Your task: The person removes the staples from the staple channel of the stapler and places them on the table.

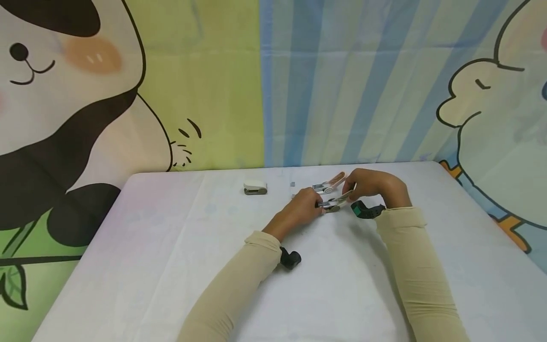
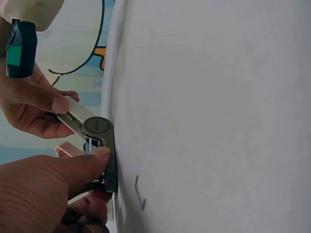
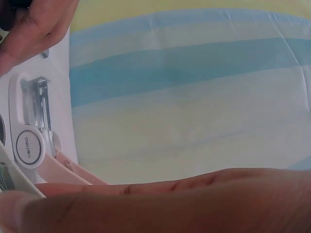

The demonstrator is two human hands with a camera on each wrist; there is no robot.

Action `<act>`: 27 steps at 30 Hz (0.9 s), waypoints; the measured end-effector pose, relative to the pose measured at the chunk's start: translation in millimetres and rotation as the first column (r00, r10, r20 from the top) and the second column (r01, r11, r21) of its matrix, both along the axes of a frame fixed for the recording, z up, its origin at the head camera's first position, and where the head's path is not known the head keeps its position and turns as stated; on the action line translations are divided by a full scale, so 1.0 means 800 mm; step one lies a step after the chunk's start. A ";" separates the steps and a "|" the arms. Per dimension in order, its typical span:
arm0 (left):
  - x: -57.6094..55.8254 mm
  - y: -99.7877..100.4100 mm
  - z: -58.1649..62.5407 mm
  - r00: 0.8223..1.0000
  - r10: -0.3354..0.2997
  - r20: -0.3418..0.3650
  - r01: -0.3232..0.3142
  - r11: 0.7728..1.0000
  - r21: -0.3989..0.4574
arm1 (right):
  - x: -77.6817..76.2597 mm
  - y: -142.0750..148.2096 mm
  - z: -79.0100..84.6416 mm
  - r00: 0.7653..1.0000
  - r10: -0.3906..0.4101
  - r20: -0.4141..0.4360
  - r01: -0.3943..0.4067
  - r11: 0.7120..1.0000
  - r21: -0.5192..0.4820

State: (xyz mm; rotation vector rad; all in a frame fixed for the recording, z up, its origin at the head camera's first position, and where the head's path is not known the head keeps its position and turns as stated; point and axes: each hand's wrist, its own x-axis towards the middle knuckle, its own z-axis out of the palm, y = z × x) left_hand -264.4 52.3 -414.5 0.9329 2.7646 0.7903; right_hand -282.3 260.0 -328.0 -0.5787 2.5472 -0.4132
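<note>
Fingers (image 2: 82,169) of the left hand (image 1: 301,209) are closed round the lower part of a grey-green stapler (image 2: 98,125), thumb on top; those of the right hand (image 1: 371,184) pinch the end of its raised, pale-topped arm. The stapler stands spread at its pivot, at or just above the tabletop (image 1: 171,247); which, I cannot tell. Its round badge bears lettering too small to read. Just behind it lies a pink stapler (image 3: 29,121), also opened out, with a sideways word on its badge that looks like "deuan", though the spelling is uncertain.

Near the left hand sits a little grey piece (image 1: 292,184). Farther left, a white stapler (image 1: 255,186) with a dark base rests folded. Black cameras ride at both wrists, below beige sleeves (image 1: 416,261).

White cloth, lightly creased, covers the tabletop. Behind hangs a printed backdrop (image 1: 222,95): a panda at left on yellow-green, blue stripes in the middle, and a pale, black-outlined cartoon figure with orange feet at right.
</note>
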 end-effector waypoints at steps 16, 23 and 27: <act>-0.026 -0.099 0.051 0.974 0.222 0.056 -0.229 0.946 0.231 | 0.002 -0.014 0.011 0.991 -0.015 -0.132 0.000 0.994 -0.108; -0.037 -0.184 0.050 0.935 0.350 0.047 -0.339 0.850 0.404 | 0.002 -0.018 0.007 0.989 -0.019 -0.149 0.004 0.995 -0.104; -0.038 -0.204 0.044 0.928 0.357 0.107 -0.369 0.841 0.396 | 0.003 -0.015 0.005 0.988 -0.030 -0.151 0.013 0.994 -0.110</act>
